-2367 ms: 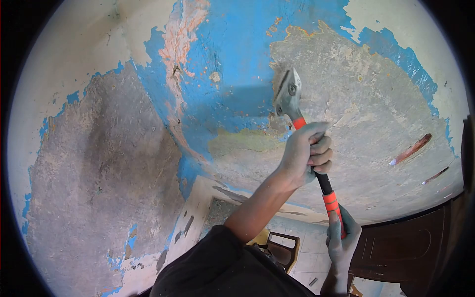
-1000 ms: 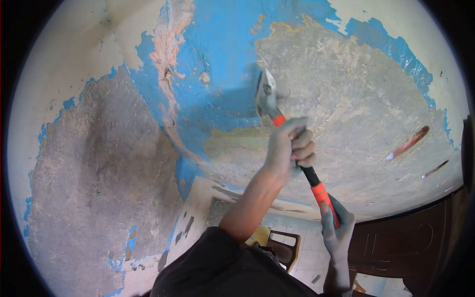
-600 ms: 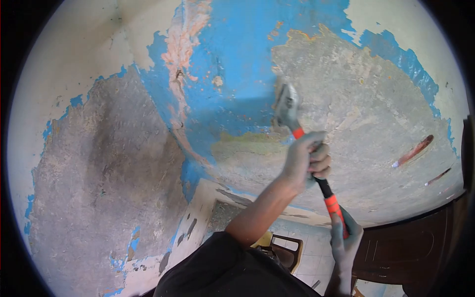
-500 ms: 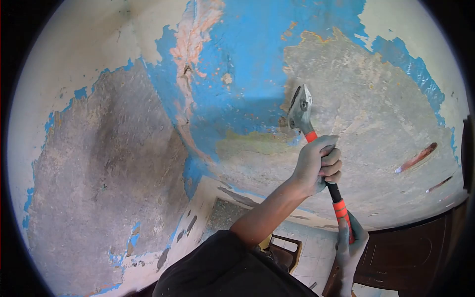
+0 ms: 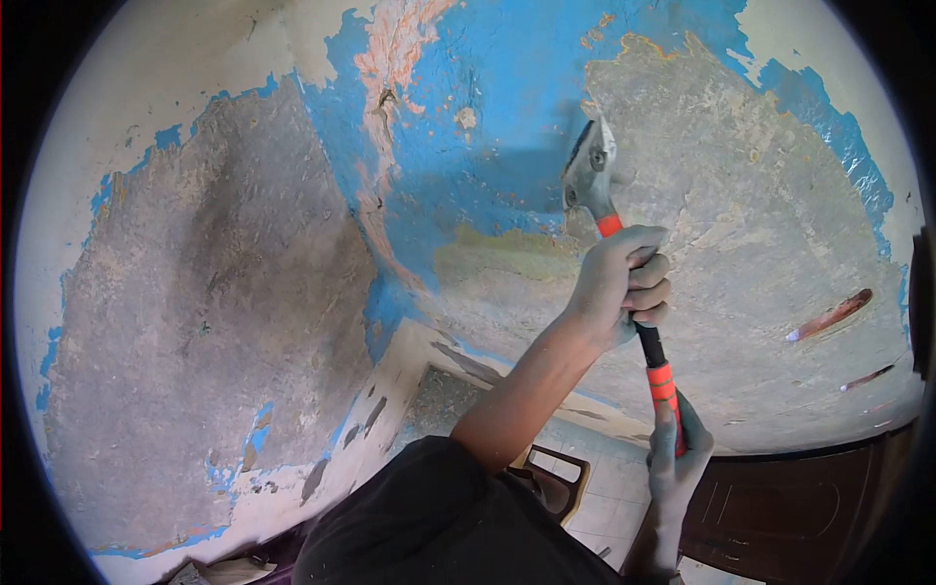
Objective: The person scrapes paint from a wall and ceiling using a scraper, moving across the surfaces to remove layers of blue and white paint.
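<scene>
A long scraper with a grey metal head (image 5: 590,171) and a black and orange handle (image 5: 662,378) rests its blade against a wall where blue paint (image 5: 487,107) meets bare grey plaster (image 5: 741,195). My left hand (image 5: 621,283), dusty grey, grips the handle just below the head. My right hand (image 5: 673,458), also dusty, holds the lower end of the handle. My left forearm reaches up from my dark sleeve (image 5: 419,517).
A second large patch of bare plaster (image 5: 205,292) spreads over the left wall. A dark wooden door (image 5: 799,507) stands at lower right. Below my arm are a chair (image 5: 556,483) and tiled floor (image 5: 609,483). A reddish mark (image 5: 829,314) shows on the right plaster.
The scraper has gone back and forth along the edge of the blue paint; since half a second ago its head and both hands have moved up the wall.
</scene>
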The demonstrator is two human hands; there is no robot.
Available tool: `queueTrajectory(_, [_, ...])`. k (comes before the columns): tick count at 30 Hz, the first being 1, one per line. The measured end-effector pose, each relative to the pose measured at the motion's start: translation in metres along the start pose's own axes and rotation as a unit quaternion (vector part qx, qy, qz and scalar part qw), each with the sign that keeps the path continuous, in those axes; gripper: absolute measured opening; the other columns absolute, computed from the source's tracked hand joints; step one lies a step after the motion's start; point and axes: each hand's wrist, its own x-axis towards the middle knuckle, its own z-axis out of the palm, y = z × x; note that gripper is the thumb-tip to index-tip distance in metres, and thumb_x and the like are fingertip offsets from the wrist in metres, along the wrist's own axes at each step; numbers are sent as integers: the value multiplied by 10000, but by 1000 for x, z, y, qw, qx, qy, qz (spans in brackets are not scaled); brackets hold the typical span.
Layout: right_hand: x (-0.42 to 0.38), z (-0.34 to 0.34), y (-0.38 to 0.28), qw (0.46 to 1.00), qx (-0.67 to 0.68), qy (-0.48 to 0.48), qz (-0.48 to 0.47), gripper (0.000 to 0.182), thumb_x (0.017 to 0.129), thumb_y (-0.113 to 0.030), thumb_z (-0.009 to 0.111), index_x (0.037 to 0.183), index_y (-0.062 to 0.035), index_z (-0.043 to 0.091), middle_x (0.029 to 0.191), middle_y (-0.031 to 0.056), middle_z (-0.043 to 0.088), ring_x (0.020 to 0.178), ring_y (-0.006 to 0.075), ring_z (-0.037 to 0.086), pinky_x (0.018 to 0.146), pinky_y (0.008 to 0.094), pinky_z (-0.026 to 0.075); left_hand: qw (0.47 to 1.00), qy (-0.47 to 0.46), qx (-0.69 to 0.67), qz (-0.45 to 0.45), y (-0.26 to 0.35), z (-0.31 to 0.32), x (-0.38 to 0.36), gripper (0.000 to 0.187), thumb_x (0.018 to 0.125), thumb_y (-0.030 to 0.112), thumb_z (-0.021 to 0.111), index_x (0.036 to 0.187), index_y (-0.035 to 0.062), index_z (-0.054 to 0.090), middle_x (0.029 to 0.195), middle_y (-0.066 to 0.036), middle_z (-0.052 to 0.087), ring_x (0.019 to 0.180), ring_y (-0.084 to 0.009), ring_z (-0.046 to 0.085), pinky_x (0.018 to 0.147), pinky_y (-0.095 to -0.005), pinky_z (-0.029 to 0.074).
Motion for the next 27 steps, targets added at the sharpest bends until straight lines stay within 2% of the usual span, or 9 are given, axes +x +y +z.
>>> queueTrajectory(1, [-1,-5,2,1000,8,2,10,327,919,-200,581,1097,69,638,619,-19,447,595,38,368,514,225,264,999,35,10,-3,-6,4,2,438,920,246,519,567,218,262,454,85,211,338,-53,209,346,-245,196])
queueTrajectory(4, [2,-14,7,1000,14,-4,16,328,919,-205,590,1096,66,638,609,-28,437,592,36,364,510,225,273,1000,15,-12,-22,-18,5,4,431,920,247,522,574,215,268,452,87,209,337,-51,207,342,-245,192])
queueTrajectory(8, [9,-9,0,1000,-3,-23,9,327,920,-200,590,1095,72,637,601,-32,438,590,34,379,509,222,273,999,-5,19,25,-1,-4,4,438,926,247,514,568,213,264,453,83,205,339,-53,198,348,-244,186])
queueTrajectory(12, [9,-22,2,1000,6,-19,19,326,923,-193,584,1102,75,631,605,-25,449,589,35,379,511,225,279,1000,25,-12,-13,-21,4,8,436,930,242,503,558,216,277,448,84,204,331,-46,191,344,-234,188])
queueTrajectory(17, [17,-14,-5,999,-16,-42,-15,336,922,-201,584,1101,79,631,608,-19,455,591,36,383,513,226,286,999,14,2,30,1,3,4,413,937,237,485,570,205,298,452,74,211,337,-55,193,350,-248,192])
queueTrajectory(20, [13,-20,-3,1000,0,-18,9,327,915,-194,592,1092,79,633,591,-11,439,588,38,365,506,233,279,999,40,-16,6,-13,4,8,399,935,236,489,583,207,305,458,78,222,336,-54,194,347,-251,192])
queueTrajectory(23, [9,-23,-2,1000,0,-9,2,325,915,-196,595,1094,71,634,591,-2,441,589,45,369,511,232,287,1000,24,-14,14,-15,6,7,388,930,235,498,593,211,310,460,81,227,337,-52,198,345,-249,193])
queueTrajectory(25, [14,-11,-8,999,-13,-33,2,331,917,-206,595,1095,70,635,595,-4,442,586,47,372,512,232,290,998,57,10,21,-2,4,4,396,938,225,492,589,211,304,455,81,227,334,-46,203,339,-238,194])
queueTrajectory(27, [15,3,-8,999,1,-35,-9,347,923,-232,589,1090,67,636,594,-12,430,583,48,373,508,235,287,999,32,17,25,6,-1,0,401,941,218,486,584,211,301,453,81,226,334,-44,208,336,-234,191])
